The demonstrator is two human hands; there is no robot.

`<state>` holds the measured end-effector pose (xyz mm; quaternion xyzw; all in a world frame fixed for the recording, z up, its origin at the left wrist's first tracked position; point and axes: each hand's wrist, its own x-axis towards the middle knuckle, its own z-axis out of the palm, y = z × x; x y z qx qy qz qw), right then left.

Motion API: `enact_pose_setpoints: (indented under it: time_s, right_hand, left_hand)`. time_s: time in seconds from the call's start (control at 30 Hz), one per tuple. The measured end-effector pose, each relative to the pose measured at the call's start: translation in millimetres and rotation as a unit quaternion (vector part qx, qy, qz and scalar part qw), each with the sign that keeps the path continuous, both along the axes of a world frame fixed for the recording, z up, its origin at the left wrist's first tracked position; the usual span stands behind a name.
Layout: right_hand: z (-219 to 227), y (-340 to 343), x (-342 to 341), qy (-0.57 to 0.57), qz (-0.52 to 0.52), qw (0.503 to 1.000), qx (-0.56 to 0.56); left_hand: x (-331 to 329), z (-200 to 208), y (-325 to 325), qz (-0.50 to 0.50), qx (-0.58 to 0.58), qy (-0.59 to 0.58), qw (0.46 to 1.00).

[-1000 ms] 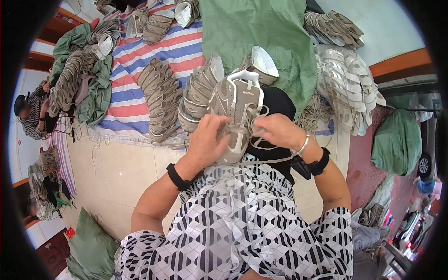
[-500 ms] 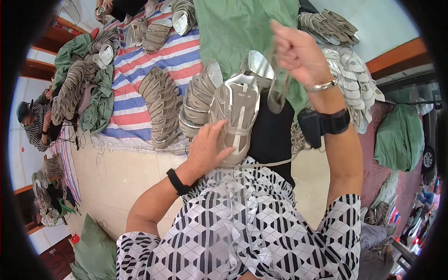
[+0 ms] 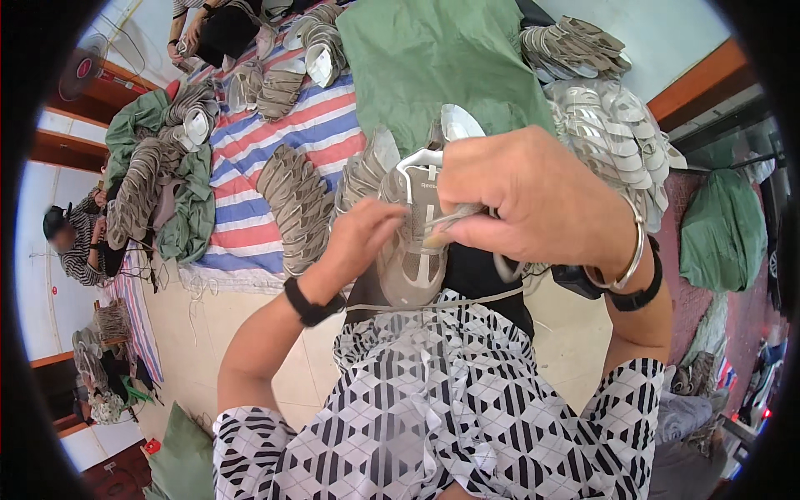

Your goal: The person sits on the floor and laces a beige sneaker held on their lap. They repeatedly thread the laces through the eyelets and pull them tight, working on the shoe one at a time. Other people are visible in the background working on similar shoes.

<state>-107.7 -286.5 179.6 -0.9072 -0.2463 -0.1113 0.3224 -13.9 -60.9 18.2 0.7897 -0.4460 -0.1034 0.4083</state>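
Note:
A beige and grey mesh sneaker upper (image 3: 410, 286) rests on my lap, its toe toward me and its white-lined collar away from me. Above its right side, my right hand (image 3: 517, 200) is closed, pinching a beige shoelace (image 3: 457, 216) between thumb and fingers. My left hand (image 3: 360, 243) is at the upper's left edge by the lace holes, fingertips drawn together; whatever is between them is too small to make out. A length of shoelace (image 3: 433, 307) also runs across my lap below the toe. Part of the upper is hidden behind my right hand.
Nested stacks of uppers (image 3: 293, 208) lie on a striped sheet (image 3: 250, 179). Green cloth (image 3: 442, 58) spreads ahead, with whitish uppers in clear plastic (image 3: 612, 137) to its right. Co-workers sit at the far left (image 3: 77, 237) and top left (image 3: 218, 33). A green sack (image 3: 723, 229) stands right.
My right hand has come down from its raised position to the upper, with the shoelace. My left hand has shifted from lying across the upper to pinching near its left lace holes.

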Motion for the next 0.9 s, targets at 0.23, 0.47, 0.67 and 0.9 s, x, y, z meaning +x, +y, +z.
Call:
enact_pose_setpoints:
  time_s: [0.23, 0.47, 0.67, 0.9]
  right_hand:
    - [9, 2, -14, -0.186, -0.041, 0.976, -0.101]
    - [7, 6, -14, -0.215, -0.035, 0.975, -0.035]
    - [-12, -23, -30, -0.135, -0.096, 0.978, 0.130]
    - [-190, -170, -123, 0.145, -0.312, 0.473, 0.811]
  left_hand:
    - [-1, -6, -42, -0.166, 0.130, -0.107, 0.972]
    - [-40, 27, -60, -0.101, -0.075, 0.070, 0.990]
    - [-17, -43, -14, 0.164, -0.044, 0.162, 0.972]
    - [143, -57, 156, 0.348, -0.318, 0.546, 0.693]
